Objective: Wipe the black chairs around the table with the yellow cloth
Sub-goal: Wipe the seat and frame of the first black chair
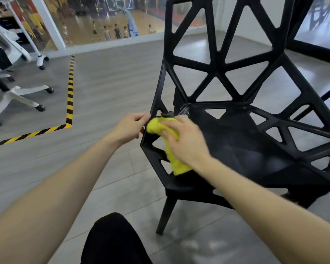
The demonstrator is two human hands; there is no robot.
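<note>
Black chair [236, 145] seat's left edge under yellow cloth [171, 147].

A grey plank floor [111, 88] carries a yellow-and-black striped tape line [70, 92] that turns a corner toward the left edge, with white wheeled office chairs [17, 92] at the far left, and a glass wall [103, 18] beyond showing a wooden sports court with small figures.
</note>
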